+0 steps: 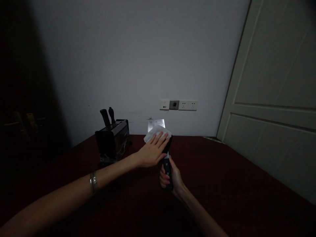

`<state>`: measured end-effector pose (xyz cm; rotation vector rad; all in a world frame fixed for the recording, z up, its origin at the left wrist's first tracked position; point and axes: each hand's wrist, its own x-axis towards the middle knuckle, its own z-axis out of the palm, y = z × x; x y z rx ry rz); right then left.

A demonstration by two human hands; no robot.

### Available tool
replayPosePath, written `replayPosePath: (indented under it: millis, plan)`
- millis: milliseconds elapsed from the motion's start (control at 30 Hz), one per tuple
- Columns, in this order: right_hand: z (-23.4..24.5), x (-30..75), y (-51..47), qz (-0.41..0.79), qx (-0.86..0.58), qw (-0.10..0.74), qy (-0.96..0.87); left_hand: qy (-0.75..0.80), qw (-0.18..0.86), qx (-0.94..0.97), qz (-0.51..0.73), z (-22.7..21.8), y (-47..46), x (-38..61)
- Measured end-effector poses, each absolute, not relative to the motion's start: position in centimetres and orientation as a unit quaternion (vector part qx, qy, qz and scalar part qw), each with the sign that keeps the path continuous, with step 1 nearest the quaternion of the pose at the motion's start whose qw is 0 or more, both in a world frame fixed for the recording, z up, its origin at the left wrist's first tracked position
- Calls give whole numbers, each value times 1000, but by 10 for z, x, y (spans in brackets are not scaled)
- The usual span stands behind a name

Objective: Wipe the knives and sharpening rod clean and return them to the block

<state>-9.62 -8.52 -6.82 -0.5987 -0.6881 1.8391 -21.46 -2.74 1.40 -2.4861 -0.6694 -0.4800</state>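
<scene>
My right hand (pixel 174 177) is wrapped round the black riveted handle of a cleaver (pixel 167 169), held up with its blade pointing away from me. The bright far end of the blade shows beyond a white cloth or tissue (pixel 158 130) that covers much of it. On that white piece my left hand (pixel 153 149) lies flat, fingers stretched out, pressing it against the blade. Its thumb is close to the top of the handle. Cloth and left hand hide the middle of the blade.
To the left on the dark red table (pixel 202 171) stands a black knife block (pixel 107 144) with two black handles (pixel 108 117) sticking up. Wall sockets (pixel 184 105) are behind the table. A pale panelled door (pixel 271 82) is at the right. The room is dim.
</scene>
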Motion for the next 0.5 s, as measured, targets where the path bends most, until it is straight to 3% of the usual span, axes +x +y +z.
replayPosePath:
  millis: [500]
  plan:
    - [-70,-97,-90,798,-243,473,-283,-339,254,-880,-215,29,1,-222]
